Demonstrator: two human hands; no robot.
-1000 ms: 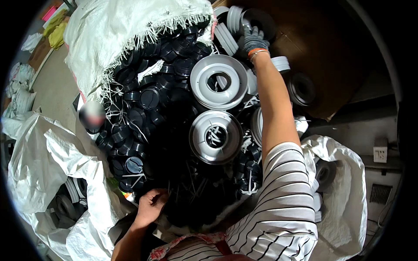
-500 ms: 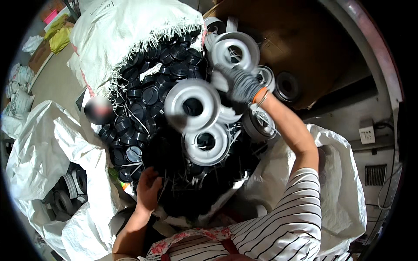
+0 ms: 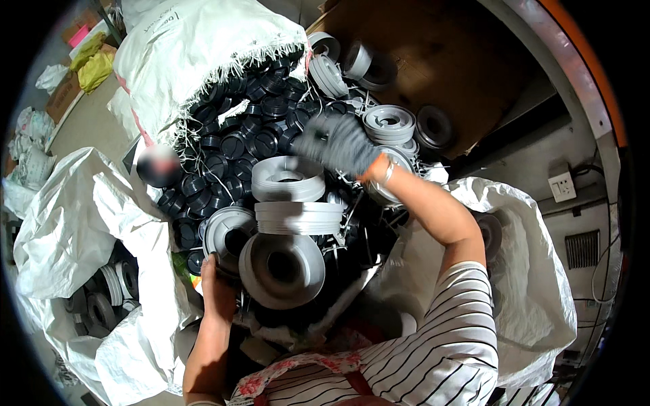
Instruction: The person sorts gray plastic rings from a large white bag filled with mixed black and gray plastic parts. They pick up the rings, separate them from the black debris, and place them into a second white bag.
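My bare left hand (image 3: 218, 291) grips the lower edge of a grey round plastic part (image 3: 218, 230) with a central hole; some fingers are hidden by it. Beside it, a grey flanged ring (image 3: 308, 281) lies tilted with its hole facing up. Two more grey rings, one (image 3: 332, 218) edge-on and one (image 3: 263, 181) behind it, sit farther back. My right hand (image 3: 338, 145), in a grey glove with an orange cuff, is over the pile of black threaded caps (image 3: 233, 145). Motion smears its fingers, so their grip is unclear.
A white woven sack (image 3: 210, 34) spills the black caps. Several grey rings (image 3: 389, 122) stand by brown cardboard (image 3: 447, 54). Open white sacks flank me, the left one (image 3: 68, 216) holding grey and black rings, the right one (image 3: 542, 271) near a wall socket (image 3: 561, 187).
Several grey rings have come from the far right toward me, near my left hand. My left hand now grips one. My right hand has moved left and slightly nearer.
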